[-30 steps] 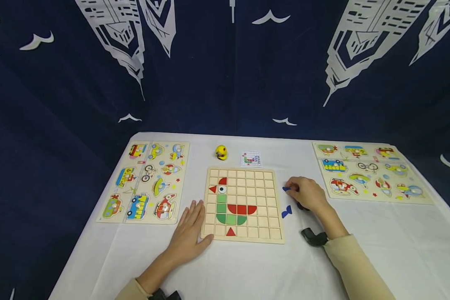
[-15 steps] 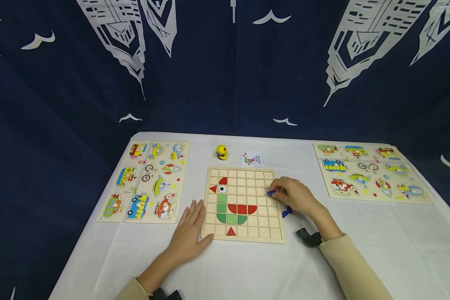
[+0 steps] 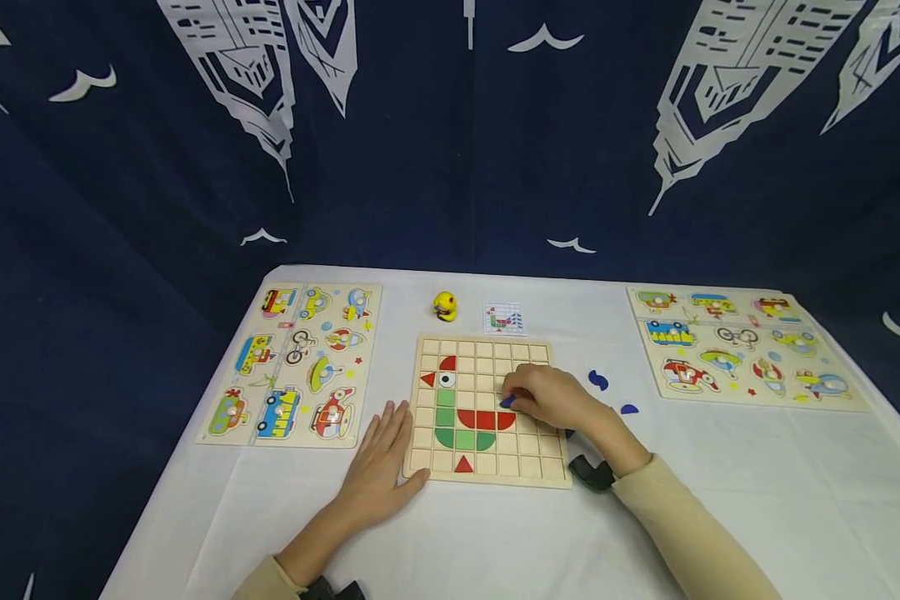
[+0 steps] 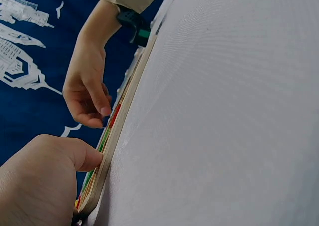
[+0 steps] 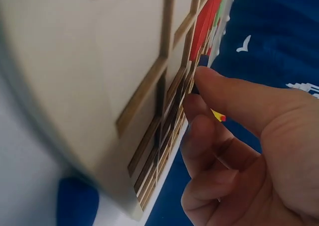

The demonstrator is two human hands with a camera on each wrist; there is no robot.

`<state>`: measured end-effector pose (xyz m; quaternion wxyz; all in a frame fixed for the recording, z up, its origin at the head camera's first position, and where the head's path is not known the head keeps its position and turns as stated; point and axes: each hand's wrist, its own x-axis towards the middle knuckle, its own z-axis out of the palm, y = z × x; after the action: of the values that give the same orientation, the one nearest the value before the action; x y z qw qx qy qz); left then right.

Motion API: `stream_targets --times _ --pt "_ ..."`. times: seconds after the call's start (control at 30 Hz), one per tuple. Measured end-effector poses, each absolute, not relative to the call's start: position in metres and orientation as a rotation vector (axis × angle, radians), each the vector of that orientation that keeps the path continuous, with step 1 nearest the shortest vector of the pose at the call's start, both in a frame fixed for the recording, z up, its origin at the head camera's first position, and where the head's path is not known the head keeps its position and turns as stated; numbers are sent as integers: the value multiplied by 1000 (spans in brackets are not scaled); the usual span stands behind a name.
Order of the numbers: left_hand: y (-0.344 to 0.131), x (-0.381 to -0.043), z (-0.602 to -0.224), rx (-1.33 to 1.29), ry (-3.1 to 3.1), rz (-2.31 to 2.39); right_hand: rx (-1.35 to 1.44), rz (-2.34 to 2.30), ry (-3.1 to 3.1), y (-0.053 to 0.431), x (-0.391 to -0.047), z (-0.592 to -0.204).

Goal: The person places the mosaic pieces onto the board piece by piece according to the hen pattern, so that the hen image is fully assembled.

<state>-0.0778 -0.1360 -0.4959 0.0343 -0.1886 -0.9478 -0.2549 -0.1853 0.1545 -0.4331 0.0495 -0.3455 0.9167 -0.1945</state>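
Observation:
A wooden grid board (image 3: 487, 352) lies mid-table with flat pieces set in it: a white eye tile (image 3: 446, 380), red pieces (image 3: 486, 419), a red triangle (image 3: 463, 465) and several green pieces (image 3: 446, 417). My right hand (image 3: 547, 395) is over the board's right half. Its thumb and fingertips pinch a small blue piece (image 3: 507, 402), just above the red row; the right wrist view shows this blue piece (image 5: 203, 60) partly hidden by the thumb. My left hand (image 3: 378, 462) rests along the board's left edge, fingers straight, thumb at the near corner.
Loose blue pieces (image 3: 598, 380) lie right of the board, one partly hidden by my right wrist. Behind it are a pattern card (image 3: 503, 317) and a yellow duck figure (image 3: 445, 306). Picture puzzle boards flank it, the left puzzle (image 3: 288, 362) and right puzzle (image 3: 746, 346).
My right hand has carried a blue piece leftward from the table onto the board, uncovering blue pieces on the cloth behind it. My left hand has stayed put.

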Motion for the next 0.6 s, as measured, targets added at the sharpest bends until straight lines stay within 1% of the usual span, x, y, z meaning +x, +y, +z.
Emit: stream_targets --times 0.23,0.37,0.6 --pt "-136 -78 -496 -578 -2915 -785 -1060 -586 2786 153 -187 -435" --pt "-136 -78 -496 -574 -2921 -788 -1010 -597 2802 155 -185 -435" --pt "-136 -78 -497 -574 -2926 -780 -853 -747 2912 182 -177 -434"
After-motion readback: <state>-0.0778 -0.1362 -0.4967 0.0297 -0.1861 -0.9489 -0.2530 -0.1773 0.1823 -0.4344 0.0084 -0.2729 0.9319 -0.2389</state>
